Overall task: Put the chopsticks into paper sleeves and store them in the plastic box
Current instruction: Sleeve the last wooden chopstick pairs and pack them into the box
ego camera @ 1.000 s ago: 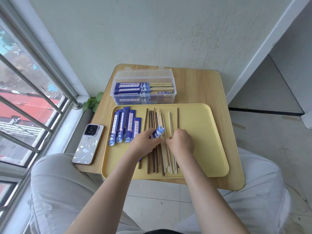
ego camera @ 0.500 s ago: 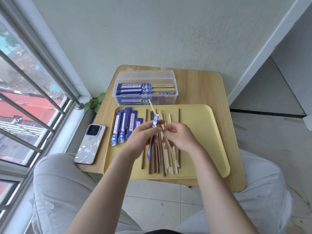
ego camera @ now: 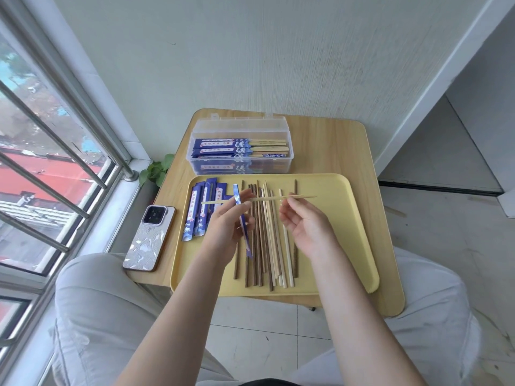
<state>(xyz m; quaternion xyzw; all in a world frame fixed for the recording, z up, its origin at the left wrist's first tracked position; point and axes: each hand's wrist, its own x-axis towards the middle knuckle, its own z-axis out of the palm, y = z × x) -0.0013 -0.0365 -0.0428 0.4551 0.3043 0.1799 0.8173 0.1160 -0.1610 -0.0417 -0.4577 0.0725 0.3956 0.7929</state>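
My left hand [ego camera: 230, 222] hangs above the yellow tray [ego camera: 354, 227] and pinches a blue paper sleeve [ego camera: 244, 232], which hangs edge-on from its fingers. The same fingers hold a pale chopstick [ego camera: 274, 198] lying level across both hands. My right hand [ego camera: 305, 228] is palm-up with relaxed fingers, its fingertips just under the chopstick's right part. Several dark and pale chopsticks [ego camera: 269, 246] lie on the tray. Empty blue sleeves [ego camera: 198, 213] lie at the tray's left. The clear plastic box [ego camera: 289, 165] behind the tray holds sleeved chopsticks.
A phone [ego camera: 150, 238] lies on the wooden table [ego camera: 334, 146] left of the tray. A small plant [ego camera: 157, 171] sits by the window rail at the left. A wall stands close behind the table. My knees are under the tray's near edge.
Both hands rose off the pile. The pale chopstick went from slanted to level across the hands, and the sleeve in my left hand now hangs edge-on. My right hand has loosened.
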